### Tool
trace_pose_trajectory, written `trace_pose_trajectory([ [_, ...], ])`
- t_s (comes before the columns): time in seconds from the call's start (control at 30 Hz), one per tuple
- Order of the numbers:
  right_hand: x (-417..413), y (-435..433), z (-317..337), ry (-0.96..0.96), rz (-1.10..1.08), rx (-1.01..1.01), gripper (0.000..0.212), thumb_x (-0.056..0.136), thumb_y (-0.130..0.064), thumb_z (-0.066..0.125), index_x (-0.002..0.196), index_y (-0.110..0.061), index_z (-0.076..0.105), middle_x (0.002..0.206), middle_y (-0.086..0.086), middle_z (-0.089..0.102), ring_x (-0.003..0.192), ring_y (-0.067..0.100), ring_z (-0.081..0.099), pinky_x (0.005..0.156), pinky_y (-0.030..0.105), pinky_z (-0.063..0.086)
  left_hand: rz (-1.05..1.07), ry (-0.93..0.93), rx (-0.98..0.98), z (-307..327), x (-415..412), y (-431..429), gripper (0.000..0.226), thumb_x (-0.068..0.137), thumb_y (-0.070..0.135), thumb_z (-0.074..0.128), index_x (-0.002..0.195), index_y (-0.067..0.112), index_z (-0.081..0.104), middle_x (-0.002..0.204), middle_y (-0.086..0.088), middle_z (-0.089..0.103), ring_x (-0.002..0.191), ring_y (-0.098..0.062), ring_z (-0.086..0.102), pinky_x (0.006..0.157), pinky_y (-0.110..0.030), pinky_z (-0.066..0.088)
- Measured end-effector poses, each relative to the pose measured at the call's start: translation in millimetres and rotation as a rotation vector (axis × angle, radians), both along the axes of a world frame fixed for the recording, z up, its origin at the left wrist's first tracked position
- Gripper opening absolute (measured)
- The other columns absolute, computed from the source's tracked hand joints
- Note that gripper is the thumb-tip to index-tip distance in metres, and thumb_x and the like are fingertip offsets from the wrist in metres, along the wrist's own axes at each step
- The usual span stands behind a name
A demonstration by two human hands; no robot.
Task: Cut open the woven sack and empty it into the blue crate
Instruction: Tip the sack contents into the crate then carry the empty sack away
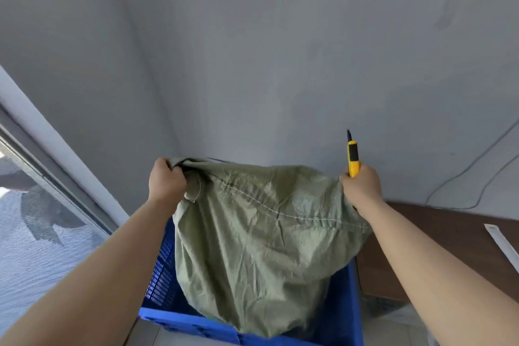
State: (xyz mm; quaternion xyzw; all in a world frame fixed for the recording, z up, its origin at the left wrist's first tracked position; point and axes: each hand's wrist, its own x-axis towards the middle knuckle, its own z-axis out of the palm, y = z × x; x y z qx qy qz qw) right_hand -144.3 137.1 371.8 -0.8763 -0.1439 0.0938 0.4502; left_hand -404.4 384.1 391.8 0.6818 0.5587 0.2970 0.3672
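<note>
A green woven sack (252,247) hangs upside down, its lower end inside the blue crate (185,323) below me. A stitched seam runs across the sack's raised end. My left hand (166,180) grips the sack's upper left corner. My right hand (361,188) grips the upper right corner and also holds a yellow utility knife (353,159), blade pointing up. What lies inside the crate under the sack is hidden.
A grey wall corner rises behind the sack. A window with a mesh screen (42,219) is at the left. A brown table (449,233) stands at the right with a white strip (502,244) on it, and a thin cable (463,177) runs along the wall.
</note>
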Motion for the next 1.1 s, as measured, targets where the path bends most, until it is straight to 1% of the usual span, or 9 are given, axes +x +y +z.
trace_pose_trajectory([
  [0.07, 4.8, 5.4, 12.9, -0.015, -0.026, 0.055, 0.027, 0.088, -0.007, 0.057, 0.069, -0.02, 0.044, 0.066, 0.006, 0.047, 0.06, 0.027, 0.046, 0.054, 0.032, 0.038, 0.002, -0.024, 0.024, 9.6, 2.0, 3.2, 0.021, 0.093, 0.008, 0.04, 0.109, 0.0, 0.051, 0.095, -0.012, 0.051, 0.086, -0.026, 0.046, 0.073, -0.033, 0.034],
  [0.17, 3.6, 4.8, 12.5, -0.005, -0.006, -0.007, 0.024, 0.087, -0.004, 0.057, 0.07, -0.017, 0.046, 0.067, 0.007, 0.048, 0.061, 0.027, 0.046, 0.054, 0.032, 0.037, -0.082, 0.086, 0.017, 9.8, -0.1, -0.7, 0.022, 0.092, 0.007, 0.041, 0.109, -0.002, 0.05, 0.095, -0.012, 0.05, 0.086, -0.028, 0.046, 0.072, -0.035, 0.034],
  [0.3, 8.3, 3.7, 23.1, -0.027, -0.052, 0.089, 0.012, 0.087, -0.006, 0.058, 0.079, -0.012, 0.051, 0.068, 0.006, 0.049, 0.062, 0.027, 0.048, 0.057, 0.032, 0.038, -0.035, 0.001, 0.045, 19.3, -1.7, -1.4, 0.015, 0.093, 0.006, 0.039, 0.104, 0.002, 0.048, 0.095, -0.011, 0.049, 0.086, -0.027, 0.046, 0.072, -0.035, 0.034],
  [0.43, 8.5, 0.6, 26.7, -0.003, -0.021, 0.07, 0.018, 0.088, -0.003, 0.057, 0.078, -0.016, 0.049, 0.068, 0.005, 0.048, 0.058, 0.024, 0.045, 0.05, 0.028, 0.034, -0.097, 0.096, 0.023, 15.3, -7.5, -2.4, 0.017, 0.093, 0.006, 0.038, 0.104, 0.0, 0.048, 0.096, -0.014, 0.049, 0.086, -0.029, 0.045, 0.072, -0.037, 0.035],
  [0.57, 8.8, 3.8, 38.0, -0.017, -0.035, 0.151, 0.017, 0.088, -0.003, 0.057, 0.078, -0.015, 0.048, 0.067, 0.005, 0.046, 0.055, 0.02, 0.041, 0.051, 0.029, 0.034, -0.043, -0.014, 0.031, 25.8, -3.4, 1.8, 0.019, 0.093, 0.008, 0.038, 0.107, 0.001, 0.049, 0.099, -0.013, 0.05, 0.088, -0.028, 0.047, 0.073, -0.038, 0.037],
  [0.77, 5.5, 8.6, 50.0, -0.031, 0.017, 0.138, 0.028, 0.088, -0.003, 0.057, 0.07, -0.021, 0.044, 0.065, 0.004, 0.045, 0.054, 0.021, 0.041, 0.05, 0.028, 0.034, -0.032, -0.026, 0.06, 33.4, -7.1, 0.3, 0.019, 0.094, 0.007, 0.039, 0.108, 0.0, 0.049, 0.098, -0.014, 0.051, 0.086, -0.027, 0.047, 0.072, -0.037, 0.037],
  [0.83, 7.9, 10.7, 58.1, -0.052, -0.01, 0.207, 0.027, 0.088, -0.004, 0.057, 0.071, -0.022, 0.045, 0.066, 0.005, 0.046, 0.055, 0.022, 0.042, 0.051, 0.029, 0.035, 0.013, -0.082, 0.082, 38.9, -9.3, 1.2, 0.021, 0.094, 0.007, 0.038, 0.11, 0.0, 0.049, 0.098, -0.013, 0.051, 0.086, -0.026, 0.047, 0.073, -0.036, 0.036],
  [1.0, 10.3, 16.3, 74.6, -0.097, 0.029, 0.162, 0.015, 0.088, -0.003, 0.056, 0.08, -0.014, 0.049, 0.067, 0.005, 0.047, 0.056, 0.022, 0.043, 0.05, 0.028, 0.036, 0.006, -0.017, 0.082, 40.5, -18.1, 6.7, 0.024, 0.093, 0.008, 0.039, 0.111, -0.004, 0.049, 0.112, -0.024, 0.054, 0.088, -0.028, 0.044, 0.076, -0.037, 0.036],
  [1.1, 17.2, 19.5, 91.3, -0.135, 0.009, 0.211, 0.018, 0.087, -0.003, 0.057, 0.077, -0.015, 0.049, 0.067, 0.004, 0.048, 0.056, 0.023, 0.045, 0.051, 0.029, 0.037, 0.013, -0.024, 0.092, 48.8, -19.0, 13.0, 0.022, 0.093, 0.008, 0.039, 0.109, -0.004, 0.048, 0.111, -0.024, 0.054, 0.087, -0.028, 0.044, 0.076, -0.037, 0.036],
])
